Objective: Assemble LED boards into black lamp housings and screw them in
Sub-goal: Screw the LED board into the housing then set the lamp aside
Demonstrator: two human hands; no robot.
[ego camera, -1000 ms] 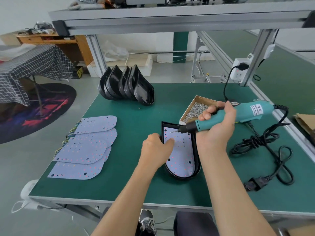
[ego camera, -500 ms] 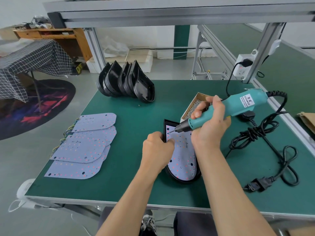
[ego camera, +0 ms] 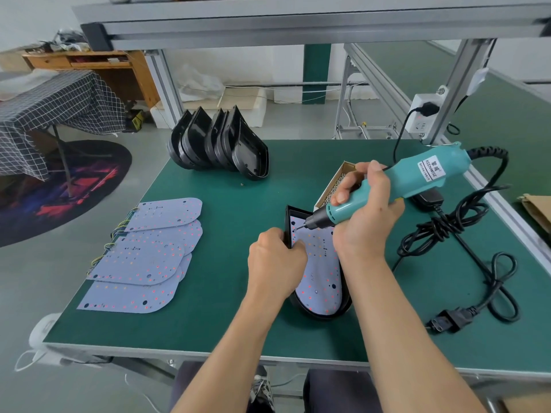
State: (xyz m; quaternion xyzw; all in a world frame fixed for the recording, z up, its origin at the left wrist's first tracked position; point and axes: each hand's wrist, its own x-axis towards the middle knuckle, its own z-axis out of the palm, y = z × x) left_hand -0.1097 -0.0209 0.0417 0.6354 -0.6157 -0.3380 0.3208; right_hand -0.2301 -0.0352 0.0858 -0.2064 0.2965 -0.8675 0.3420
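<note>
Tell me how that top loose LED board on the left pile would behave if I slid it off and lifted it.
The top LED board looks thin and flat, so probably light and slightly bendy. It overlaps the boards beneath, so it may drag them. Its wires trail at one end and could snag.

The housing (ego camera: 320, 308) with a board (ego camera: 320, 275) in it lies on the table (ego camera: 238, 329). Left of the housing lie spare boards (ego camera: 146, 257); behind it to the left stand stacked housings (ego camera: 220, 144); just behind it sits a screw box (ego camera: 335, 183); to its right lies a coiled cord (ego camera: 477, 263).
</note>
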